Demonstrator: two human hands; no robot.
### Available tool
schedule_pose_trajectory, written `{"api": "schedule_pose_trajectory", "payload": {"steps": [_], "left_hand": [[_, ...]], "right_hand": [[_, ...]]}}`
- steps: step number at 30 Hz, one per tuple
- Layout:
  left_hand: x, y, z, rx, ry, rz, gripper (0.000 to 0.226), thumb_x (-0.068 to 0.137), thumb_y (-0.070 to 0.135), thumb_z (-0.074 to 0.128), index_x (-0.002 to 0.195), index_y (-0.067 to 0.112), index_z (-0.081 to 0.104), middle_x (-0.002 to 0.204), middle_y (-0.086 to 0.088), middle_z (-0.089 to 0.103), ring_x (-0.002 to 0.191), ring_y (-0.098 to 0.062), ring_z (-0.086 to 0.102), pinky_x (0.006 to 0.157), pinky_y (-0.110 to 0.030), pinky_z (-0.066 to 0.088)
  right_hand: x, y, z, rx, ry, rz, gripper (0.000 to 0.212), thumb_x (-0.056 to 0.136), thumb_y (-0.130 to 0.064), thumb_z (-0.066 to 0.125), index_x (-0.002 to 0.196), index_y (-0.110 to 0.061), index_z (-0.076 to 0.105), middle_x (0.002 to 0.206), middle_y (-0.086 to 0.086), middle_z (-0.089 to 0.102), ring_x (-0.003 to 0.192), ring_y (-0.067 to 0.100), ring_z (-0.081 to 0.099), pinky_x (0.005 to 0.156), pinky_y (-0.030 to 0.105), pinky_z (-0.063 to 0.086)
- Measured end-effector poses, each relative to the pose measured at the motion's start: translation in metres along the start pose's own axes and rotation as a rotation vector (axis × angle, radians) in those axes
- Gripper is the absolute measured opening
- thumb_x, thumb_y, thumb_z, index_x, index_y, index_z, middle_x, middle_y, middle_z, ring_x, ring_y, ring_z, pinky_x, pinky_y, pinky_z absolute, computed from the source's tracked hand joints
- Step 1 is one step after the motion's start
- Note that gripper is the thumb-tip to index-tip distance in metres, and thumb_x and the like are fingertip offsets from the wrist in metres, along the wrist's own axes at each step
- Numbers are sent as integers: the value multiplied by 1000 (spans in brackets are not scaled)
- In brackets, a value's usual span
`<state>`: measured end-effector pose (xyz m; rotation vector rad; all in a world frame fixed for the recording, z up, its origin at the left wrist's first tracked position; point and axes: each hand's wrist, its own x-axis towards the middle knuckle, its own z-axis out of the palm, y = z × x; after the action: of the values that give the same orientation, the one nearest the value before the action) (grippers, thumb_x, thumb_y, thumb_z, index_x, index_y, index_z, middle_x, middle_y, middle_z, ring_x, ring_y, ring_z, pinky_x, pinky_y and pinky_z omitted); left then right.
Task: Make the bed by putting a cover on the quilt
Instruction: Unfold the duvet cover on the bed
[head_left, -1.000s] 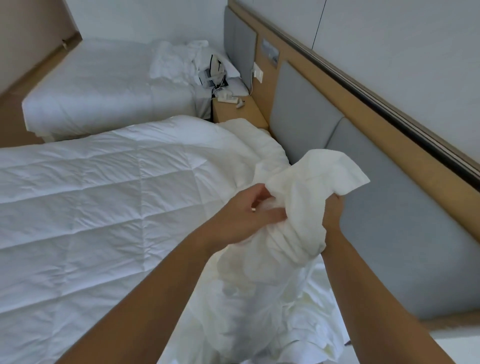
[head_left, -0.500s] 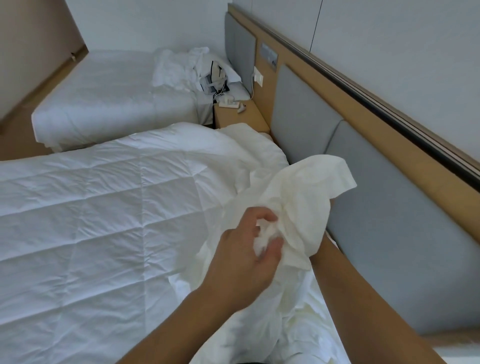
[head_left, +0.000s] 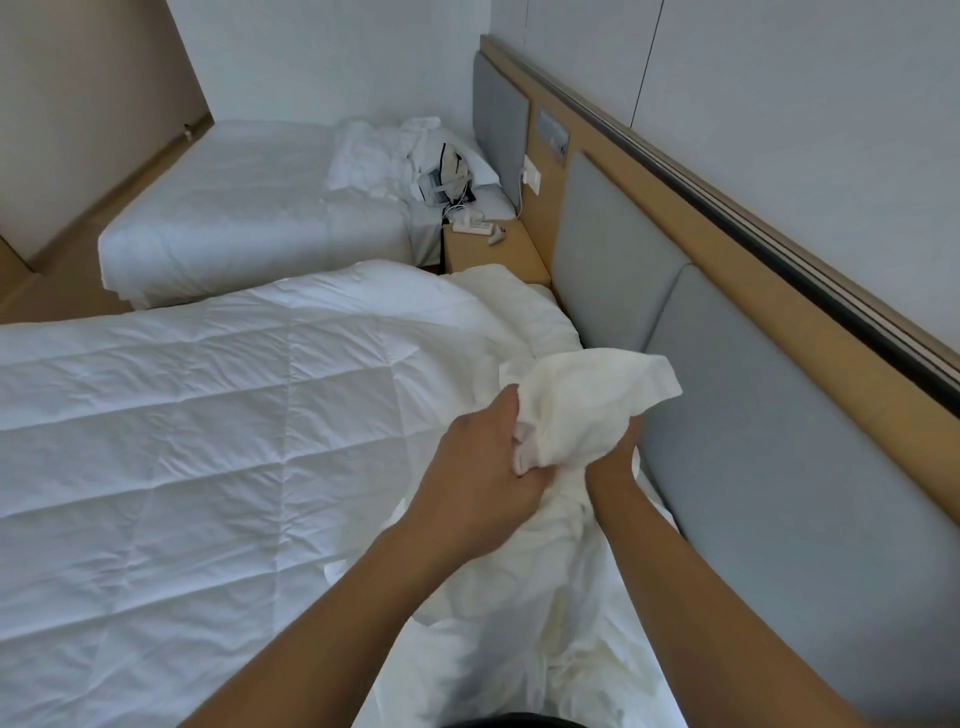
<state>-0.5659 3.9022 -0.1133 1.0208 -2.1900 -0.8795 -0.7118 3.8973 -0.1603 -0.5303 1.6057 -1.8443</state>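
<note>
Both of your hands meet at the head of the near bed (head_left: 524, 691), closed in on one bunched corner of the cream cover (head_left: 587, 395). Your left hand (head_left: 483, 467) has its fingers and thumb curled round the gathered cloth, clenching it from the left. Your right hand (head_left: 615, 457) presses in from the other side, but the fabric drapes over its fingers, so whether it grips cannot be told. A loose flap of the cover flares above your hands and to their right, while the rest trails down between your forearms in creased folds and spreads over the bed toward you. The white quilt (head_left: 208, 441), stitched in large squares, lies spread flat to the left of your left hand, and its rumpled upper edge curls round just beyond your hands. The cover touches the quilt below your left wrist, though where one ends and the other begins is hard to tell there. The grey padded headboard (head_left: 779, 493) runs close along the right of your right arm, framed in pale wood. Well beyond your hands, a small wooden tabletop (head_left: 493, 257) carries a white power strip (head_left: 470, 227) with its lead running up the wall. Farther off and to the left stands a second bed (head_left: 234, 218) with a heap of white linen (head_left: 374, 161) at its head.
</note>
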Motion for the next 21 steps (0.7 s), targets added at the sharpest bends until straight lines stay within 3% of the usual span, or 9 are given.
{"api": "schedule_pose_trajectory", "payload": {"steps": [3, 6, 8, 10, 11, 14, 16, 19, 21], "left_hand": [[6, -6, 1, 148, 115, 158, 16, 86, 14, 66, 89, 17, 51, 73, 5, 58, 63, -14, 56, 58, -38, 48], [14, -13, -3, 139, 227, 182, 29, 83, 8, 68, 84, 24, 43, 67, 12, 50, 61, -9, 52, 54, -16, 37], [17, -14, -6, 114, 257, 157, 30, 82, 8, 69, 84, 23, 43, 65, 14, 49, 61, -7, 52, 53, -13, 35], [20, -14, -10, 51, 250, 148, 27, 83, 8, 70, 85, 21, 47, 64, 13, 52, 63, -7, 54, 53, -13, 36], [22, -14, -13, 12, 224, 149, 26, 84, 8, 71, 86, 20, 49, 65, 12, 54, 63, -8, 55, 52, -14, 38], [28, -13, -23, -63, 46, 167, 21, 85, 10, 73, 97, 14, 56, 78, 7, 66, 73, -10, 63, 60, -26, 49], [31, -16, -32, -86, -70, 161, 29, 85, 7, 73, 110, 14, 60, 94, 4, 70, 86, -11, 67, 73, -33, 53], [31, -24, -50, -128, -202, 169, 47, 87, 4, 71, 126, 28, 59, 112, 13, 70, 105, -5, 66, 84, -21, 52], [27, -27, -61, -160, -272, 170, 51, 89, 5, 72, 127, 35, 55, 117, 22, 67, 110, 1, 63, 87, -12, 47]], "right_hand": [[-1, -14, 0, 52, -121, -204, 32, 100, -6, 54, 75, -20, 40, 62, -16, 50, 54, -4, 47, 58, 10, 43], [-1, -8, -3, -102, -48, -315, 32, 96, 3, 54, 70, -12, 42, 63, -11, 50, 57, -3, 45, 58, 13, 41], [-5, -8, -13, -186, 40, -391, 20, 93, -5, 53, 74, -11, 50, 70, -6, 54, 63, 1, 47, 62, 19, 42], [-17, -8, -24, -210, -66, -390, 13, 97, -22, 55, 86, -25, 59, 75, -12, 59, 68, 3, 53, 68, 25, 44], [-21, -3, -28, -230, -202, -342, 4, 96, -34, 58, 95, -32, 62, 83, -17, 64, 77, 2, 59, 74, 26, 47], [-28, 1, -28, -425, -459, -281, 47, 76, -66, 69, 116, -45, 57, 113, -27, 67, 111, -5, 61, 94, 21, 49], [-24, -4, -28, -430, -488, -249, 60, 58, -63, 77, 111, -42, 58, 105, -32, 68, 107, -9, 61, 90, 17, 50], [-16, -19, -35, -289, -539, -117, 66, 42, -49, 80, 104, -35, 62, 104, -20, 71, 110, 5, 65, 100, 33, 52], [-17, -35, -34, -307, -650, -96, 57, 51, -41, 84, 103, -36, 61, 103, -21, 72, 101, -5, 64, 90, 17, 51]]}}
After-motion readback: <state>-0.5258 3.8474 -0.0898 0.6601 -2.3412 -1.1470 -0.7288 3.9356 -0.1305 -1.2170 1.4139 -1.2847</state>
